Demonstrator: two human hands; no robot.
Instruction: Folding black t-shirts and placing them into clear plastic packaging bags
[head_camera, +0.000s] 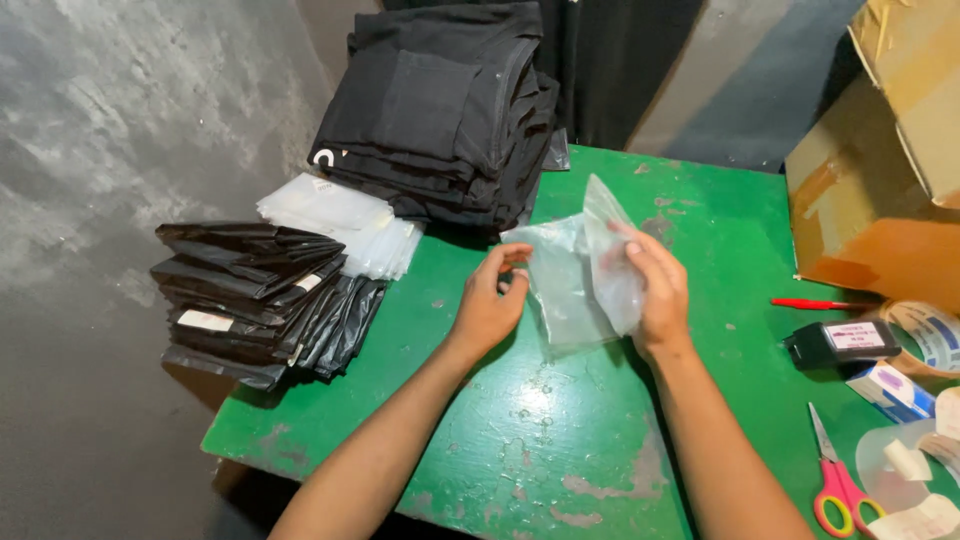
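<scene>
Hands, left (487, 305) and right (655, 285), both grip a clear plastic bag (575, 270), seemingly empty.

Both forearms bare to the frame's edge; no sleeves, seemingly no rings or watch.

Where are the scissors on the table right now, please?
The scissors lie at the lower right of the head view, on the green table, right of the person's right forearm and below the tape roll.
</scene>
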